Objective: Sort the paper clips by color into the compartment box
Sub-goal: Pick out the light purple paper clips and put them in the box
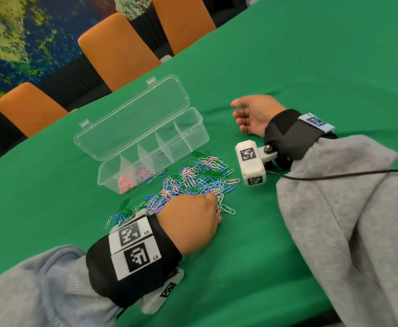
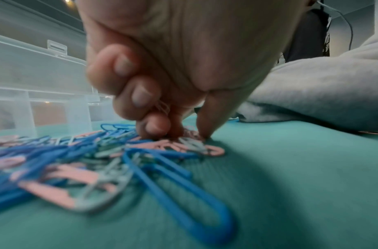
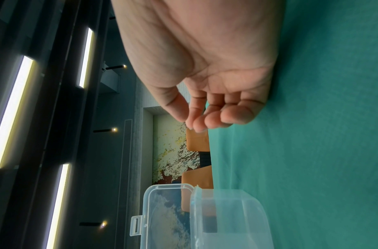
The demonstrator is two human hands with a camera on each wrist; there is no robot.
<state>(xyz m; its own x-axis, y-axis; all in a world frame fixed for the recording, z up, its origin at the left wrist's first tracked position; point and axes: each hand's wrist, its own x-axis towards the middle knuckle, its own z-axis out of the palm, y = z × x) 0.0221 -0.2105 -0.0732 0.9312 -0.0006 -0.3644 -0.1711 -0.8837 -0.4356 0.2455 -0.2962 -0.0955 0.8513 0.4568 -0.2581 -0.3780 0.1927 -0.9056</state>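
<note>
Meeting or conference room. Long bench under green cloth [image 1: 311,67]; row of orange upholstered chairs [image 1: 117,55] along its far edge; abstract blue-yellow mural wall [image 1: 16,31]; linear ceiling light strips [image 3: 13,109].

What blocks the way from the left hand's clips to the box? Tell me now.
Nothing visible does. The left hand pinches pale clips at the near edge of the paper clip pile. The compartment box sits just beyond the pile with its lid folded back, compartments open. The right hand rests off to the side.
</note>
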